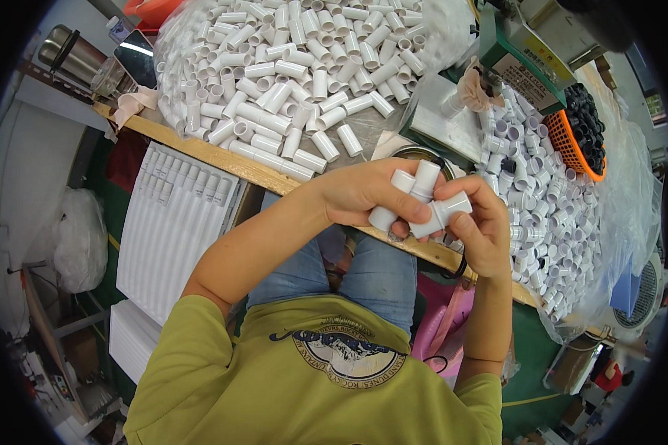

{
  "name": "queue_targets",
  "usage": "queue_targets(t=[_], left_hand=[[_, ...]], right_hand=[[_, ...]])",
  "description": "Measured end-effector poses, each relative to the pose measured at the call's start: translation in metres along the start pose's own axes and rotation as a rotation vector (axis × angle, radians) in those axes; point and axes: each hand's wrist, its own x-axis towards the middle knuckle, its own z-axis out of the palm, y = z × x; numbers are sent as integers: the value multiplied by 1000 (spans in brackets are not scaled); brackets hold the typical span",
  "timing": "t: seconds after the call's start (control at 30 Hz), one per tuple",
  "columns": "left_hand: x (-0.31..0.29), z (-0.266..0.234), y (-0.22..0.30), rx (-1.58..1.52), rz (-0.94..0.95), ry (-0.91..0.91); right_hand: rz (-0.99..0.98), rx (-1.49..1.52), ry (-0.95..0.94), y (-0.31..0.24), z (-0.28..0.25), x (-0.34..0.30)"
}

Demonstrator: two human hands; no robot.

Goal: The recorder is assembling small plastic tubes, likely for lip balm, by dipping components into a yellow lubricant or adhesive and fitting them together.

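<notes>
My left hand (pixel 360 194) is closed around white plastic pieces above the table's front edge. One is a short white plastic tube (pixel 383 216), and beside it a white stepped cap (pixel 426 178) points up and away. Between the fingers of my right hand (pixel 488 236) is a white stepped tube fitting (pixel 453 208), tilted up to the right. My left thumb also presses on this fitting, so both hands touch it. The fingers hide parts of the pieces, and I cannot tell exactly how they join.
A big heap of white tubes (pixel 289 68) lies on the table beyond my hands. To the right are loose white caps (pixel 557 237), an orange basket (pixel 568 141) of black parts and a green machine (pixel 516 70). A white tray (pixel 182 237) with rows of tubes stands lower left.
</notes>
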Motion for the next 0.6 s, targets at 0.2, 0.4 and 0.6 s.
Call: queue_targets(t=[0.2,0.4,0.6], left_hand=[[-15,47,4,1196,356,478],[-27,48,-15,1098,450,486],[-58,22,-57,-61,20,-45]], right_hand=[[90,-191,262,-3,21,-11],[0,-230,326,10,29,-20],[-636,-604,-378,-10,43,-28]])
